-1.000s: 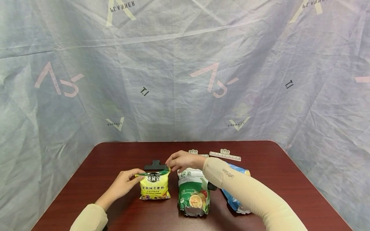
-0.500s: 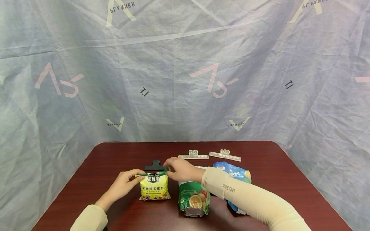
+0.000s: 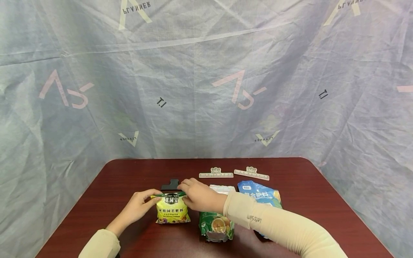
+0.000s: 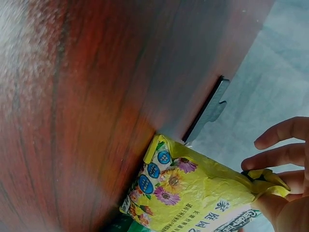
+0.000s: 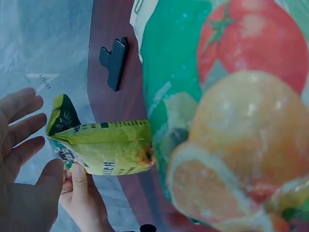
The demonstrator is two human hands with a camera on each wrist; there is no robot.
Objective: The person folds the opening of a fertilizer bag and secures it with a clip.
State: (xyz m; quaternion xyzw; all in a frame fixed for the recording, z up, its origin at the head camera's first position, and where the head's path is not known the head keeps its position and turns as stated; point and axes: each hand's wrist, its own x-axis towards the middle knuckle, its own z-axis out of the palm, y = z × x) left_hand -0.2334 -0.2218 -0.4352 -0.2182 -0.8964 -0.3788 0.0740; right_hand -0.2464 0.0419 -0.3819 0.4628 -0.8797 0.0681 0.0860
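Observation:
A small yellow fertilizer bag [image 3: 171, 211] stands upright on the table, its green-edged top creased over. My left hand [image 3: 137, 205] pinches the top left corner between thumb and fingers. At the top right corner is my right hand [image 3: 200, 194], its fingers at the bag's edge. From the right wrist, the thumb and fingers look spread around the bag's folded green corner [image 5: 63, 115], without a clear grip. A black clip [image 3: 170, 185] lies just behind the bag, partly covered by the right fingers in the head view.
A green-and-white bag with printed fruit [image 3: 206, 220] stands right of the yellow one, partly under my right arm. Beyond it lies a blue bag [image 3: 255, 188]. Two white ruler-like clips [image 3: 216, 175] lie near the back of the dark red table [image 3: 135, 172].
My right hand has come left and slightly down along the bag's top, and the right corner is now folded inward. The left hand has kept its place.

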